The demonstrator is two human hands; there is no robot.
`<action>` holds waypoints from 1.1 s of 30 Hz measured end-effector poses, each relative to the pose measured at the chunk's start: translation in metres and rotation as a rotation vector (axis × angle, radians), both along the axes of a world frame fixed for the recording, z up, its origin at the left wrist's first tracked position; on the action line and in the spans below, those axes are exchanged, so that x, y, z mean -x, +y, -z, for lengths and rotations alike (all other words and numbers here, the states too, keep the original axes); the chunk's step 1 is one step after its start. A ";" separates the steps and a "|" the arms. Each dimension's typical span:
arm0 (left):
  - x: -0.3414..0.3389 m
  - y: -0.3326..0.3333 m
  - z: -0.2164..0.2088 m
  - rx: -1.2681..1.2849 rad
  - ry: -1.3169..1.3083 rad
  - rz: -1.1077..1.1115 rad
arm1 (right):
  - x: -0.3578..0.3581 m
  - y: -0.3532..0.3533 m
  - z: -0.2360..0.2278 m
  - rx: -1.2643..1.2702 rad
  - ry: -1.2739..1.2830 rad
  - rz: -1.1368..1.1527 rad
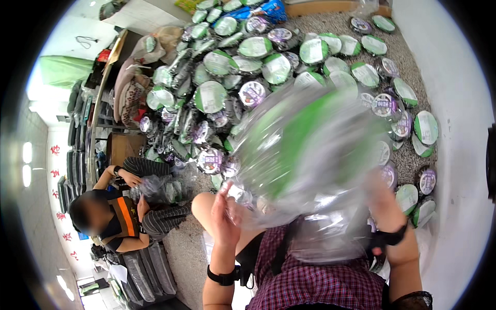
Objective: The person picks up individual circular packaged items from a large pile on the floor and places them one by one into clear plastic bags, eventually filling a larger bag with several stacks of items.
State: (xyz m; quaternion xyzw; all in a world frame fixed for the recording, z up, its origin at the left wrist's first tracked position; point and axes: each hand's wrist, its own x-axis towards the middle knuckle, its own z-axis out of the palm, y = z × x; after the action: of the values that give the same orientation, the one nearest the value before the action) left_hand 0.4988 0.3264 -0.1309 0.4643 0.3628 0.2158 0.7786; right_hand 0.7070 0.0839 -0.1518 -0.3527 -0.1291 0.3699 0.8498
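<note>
Currently my left hand [226, 214] and right hand [380, 199] both grip a clear plastic bag [310, 165] holding a green-lidded round container, raised over my lap. Many lidded containers [248, 77] lie unbagged on the floor [330, 23]; judged early.

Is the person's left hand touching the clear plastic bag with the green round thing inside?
Touching. In the head view the left hand grips the lower left edge of the clear plastic bag; its fingers overlap the film with no gap, though the bag is blurred.
</note>
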 end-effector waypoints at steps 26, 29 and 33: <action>-0.015 -0.032 0.179 -0.878 0.647 0.943 | -0.049 -0.048 0.121 0.928 -0.835 0.072; -0.019 -0.041 0.187 -0.748 0.551 0.878 | -0.171 -0.066 0.193 1.507 -1.343 -0.164; -0.045 -0.040 0.163 -0.673 0.832 0.967 | -0.239 -0.046 0.265 1.643 -1.657 -0.682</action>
State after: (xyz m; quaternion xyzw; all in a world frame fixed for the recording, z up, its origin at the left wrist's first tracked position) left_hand 0.5434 0.2859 -0.2944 0.8315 0.2968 -0.2476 0.3991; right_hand 0.9465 0.0377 -0.4168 -0.8634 -0.4465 0.2086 -0.1078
